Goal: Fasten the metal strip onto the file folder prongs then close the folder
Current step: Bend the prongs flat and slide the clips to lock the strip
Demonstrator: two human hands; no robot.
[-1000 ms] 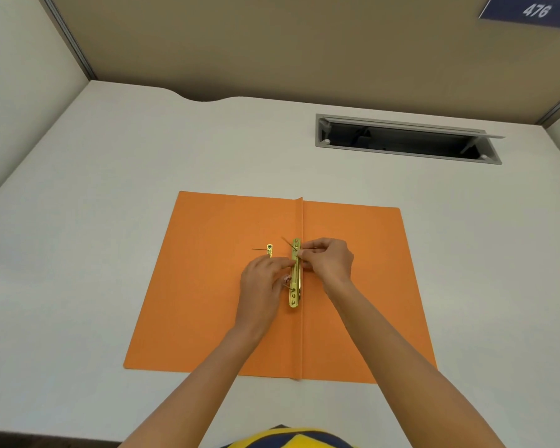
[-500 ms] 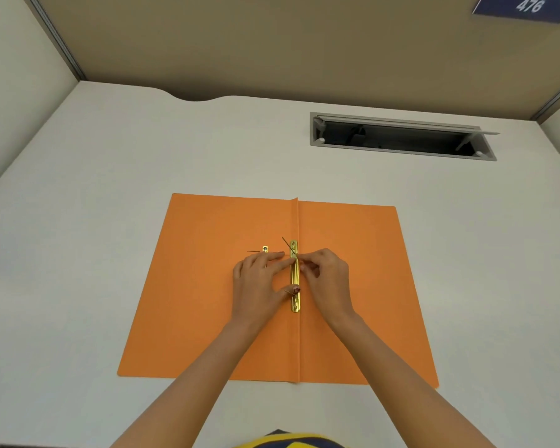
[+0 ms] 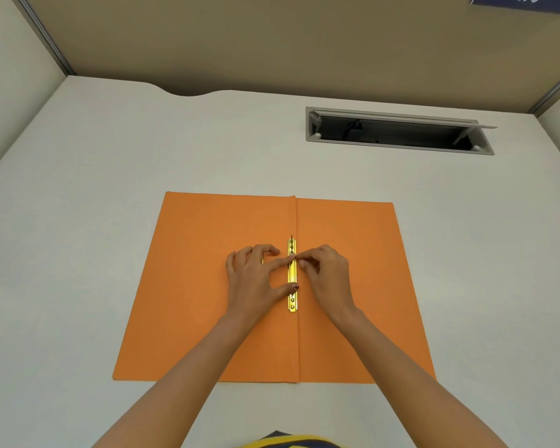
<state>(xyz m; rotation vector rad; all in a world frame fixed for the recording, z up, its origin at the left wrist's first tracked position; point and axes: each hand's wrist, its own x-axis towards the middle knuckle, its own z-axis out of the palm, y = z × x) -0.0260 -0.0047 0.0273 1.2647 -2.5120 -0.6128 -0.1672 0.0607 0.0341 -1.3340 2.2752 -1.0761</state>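
Note:
An orange file folder (image 3: pixel 207 302) lies open and flat on the white desk. A gold metal strip (image 3: pixel 292 276) runs along its centre fold. My left hand (image 3: pixel 256 279) rests flat beside the strip, its forefinger and thumb pressing on the strip. My right hand (image 3: pixel 327 273) pinches at the strip's upper part with its fingertips. A thin prong tip (image 3: pixel 291 237) sticks up just above the strip's far end. The small gold piece left of the strip is hidden under my left hand.
An open grey cable slot (image 3: pixel 398 130) is set in the desk (image 3: pixel 110 156) at the back right. Partition walls (image 3: pixel 272 43) close the desk at the back and sides. A blue number sign (image 3: pixel 521 1) hangs at the top right.
My left hand has spread flat and slid over the small gold piece, covering it. The slanted prong at the strip's far end now lies nearly in line with the strip.

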